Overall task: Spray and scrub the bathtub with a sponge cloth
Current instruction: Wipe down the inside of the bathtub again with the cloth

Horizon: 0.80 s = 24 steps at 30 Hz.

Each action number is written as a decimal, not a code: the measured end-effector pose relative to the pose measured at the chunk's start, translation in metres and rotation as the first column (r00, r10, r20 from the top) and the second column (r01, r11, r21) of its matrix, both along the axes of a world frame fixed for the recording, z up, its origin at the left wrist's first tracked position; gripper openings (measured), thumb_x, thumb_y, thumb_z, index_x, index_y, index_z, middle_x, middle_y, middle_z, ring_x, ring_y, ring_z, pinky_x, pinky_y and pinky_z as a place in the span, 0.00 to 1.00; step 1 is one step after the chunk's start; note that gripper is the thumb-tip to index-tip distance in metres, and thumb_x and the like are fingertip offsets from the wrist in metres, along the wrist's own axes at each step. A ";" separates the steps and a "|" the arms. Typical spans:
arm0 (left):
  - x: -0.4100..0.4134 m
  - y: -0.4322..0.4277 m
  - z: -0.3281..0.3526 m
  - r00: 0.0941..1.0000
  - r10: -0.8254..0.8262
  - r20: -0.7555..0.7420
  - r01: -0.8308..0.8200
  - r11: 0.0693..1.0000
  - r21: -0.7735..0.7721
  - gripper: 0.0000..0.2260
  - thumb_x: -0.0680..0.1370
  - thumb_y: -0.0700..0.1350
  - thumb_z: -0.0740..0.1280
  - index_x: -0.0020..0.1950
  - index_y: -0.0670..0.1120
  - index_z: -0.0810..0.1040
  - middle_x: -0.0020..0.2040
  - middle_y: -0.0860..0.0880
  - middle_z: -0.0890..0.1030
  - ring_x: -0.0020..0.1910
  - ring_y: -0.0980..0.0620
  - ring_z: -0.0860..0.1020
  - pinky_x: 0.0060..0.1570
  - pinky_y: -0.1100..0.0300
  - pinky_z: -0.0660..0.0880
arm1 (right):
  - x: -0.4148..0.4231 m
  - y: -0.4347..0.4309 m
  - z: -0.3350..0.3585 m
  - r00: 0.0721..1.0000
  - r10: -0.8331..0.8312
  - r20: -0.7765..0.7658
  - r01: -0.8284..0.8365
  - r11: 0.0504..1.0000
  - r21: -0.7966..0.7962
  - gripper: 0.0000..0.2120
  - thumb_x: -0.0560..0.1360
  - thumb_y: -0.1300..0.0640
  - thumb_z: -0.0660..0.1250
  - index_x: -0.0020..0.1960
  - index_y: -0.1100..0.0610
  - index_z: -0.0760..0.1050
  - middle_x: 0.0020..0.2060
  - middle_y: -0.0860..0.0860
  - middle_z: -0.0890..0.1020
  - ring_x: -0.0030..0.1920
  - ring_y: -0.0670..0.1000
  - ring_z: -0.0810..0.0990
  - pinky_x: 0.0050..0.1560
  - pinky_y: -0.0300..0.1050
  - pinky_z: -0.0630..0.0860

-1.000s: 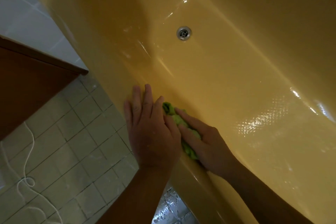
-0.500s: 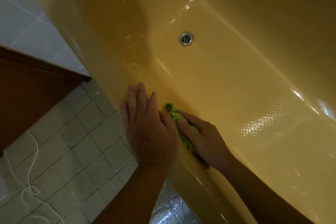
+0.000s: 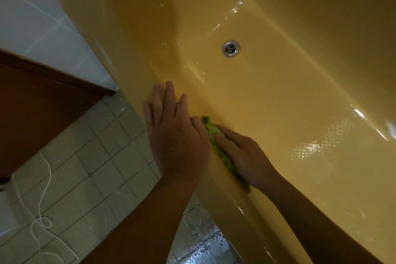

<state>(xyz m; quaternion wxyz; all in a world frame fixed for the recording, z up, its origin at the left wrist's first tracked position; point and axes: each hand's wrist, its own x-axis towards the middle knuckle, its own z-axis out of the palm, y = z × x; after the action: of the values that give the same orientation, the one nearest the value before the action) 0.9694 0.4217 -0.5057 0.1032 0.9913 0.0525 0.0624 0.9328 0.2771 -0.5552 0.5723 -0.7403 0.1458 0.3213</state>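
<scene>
Yellow tub [image 3: 278, 92] fills my view, and the green cloth [image 3: 209, 127] sits against its near wall, just below the rim. My right hand [image 3: 242, 152] presses it flat with straight fingers; my left hand [image 3: 175, 135] lies spread on the rim beside it. I judge this the scrubbing step; next I'd sweep the cloth toward the drain [image 3: 230, 48] under firm pressure. Most of the cloth and my right thumb are hidden, and the tub runs off the right edge.

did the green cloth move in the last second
Yes. The green cloth, pressed under the right hand, has slid a little way forward along the near wall of the bathtub, ending closer to the drain.
</scene>
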 end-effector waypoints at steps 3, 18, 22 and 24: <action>0.006 0.003 0.000 1.000 -0.006 0.007 0.006 1.000 0.001 0.25 0.79 0.45 0.53 0.70 0.40 0.79 0.80 0.42 0.68 0.83 0.42 0.58 0.82 0.45 0.49 | -0.002 -0.003 0.011 0.996 0.003 0.086 -0.012 0.994 0.112 0.23 0.78 0.34 0.61 0.73 0.34 0.72 0.70 0.33 0.75 0.68 0.34 0.73 0.68 0.36 0.68; 0.034 0.019 -0.003 1.000 0.004 0.023 -0.003 0.999 -0.043 0.23 0.79 0.44 0.54 0.68 0.38 0.80 0.79 0.41 0.70 0.82 0.41 0.60 0.81 0.42 0.53 | 0.043 0.026 0.004 0.998 -0.007 0.067 0.004 0.998 0.056 0.19 0.79 0.36 0.66 0.70 0.32 0.74 0.68 0.34 0.77 0.68 0.36 0.74 0.69 0.38 0.69; 0.038 0.021 -0.002 0.999 0.005 0.033 -0.004 0.999 -0.051 0.23 0.79 0.43 0.55 0.67 0.39 0.81 0.78 0.41 0.71 0.82 0.41 0.60 0.82 0.42 0.53 | 0.025 0.009 -0.028 0.998 -0.042 -0.041 0.042 0.999 -0.009 0.23 0.77 0.32 0.63 0.71 0.32 0.73 0.70 0.39 0.76 0.70 0.42 0.74 0.71 0.44 0.70; 0.040 0.022 -0.004 0.999 0.012 0.033 -0.010 0.998 -0.066 0.23 0.79 0.42 0.54 0.69 0.39 0.80 0.79 0.41 0.70 0.82 0.41 0.60 0.82 0.42 0.53 | 0.019 -0.003 -0.066 0.967 -0.055 -0.249 0.003 0.979 -0.202 0.27 0.77 0.28 0.59 0.74 0.36 0.72 0.72 0.49 0.77 0.69 0.54 0.76 0.70 0.53 0.71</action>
<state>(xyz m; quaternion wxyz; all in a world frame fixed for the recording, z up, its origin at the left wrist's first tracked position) 1.0097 0.4438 -0.5097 0.1362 0.9859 0.0583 0.0777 0.9520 0.2743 -0.6208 0.4761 -0.7448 0.2601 0.3885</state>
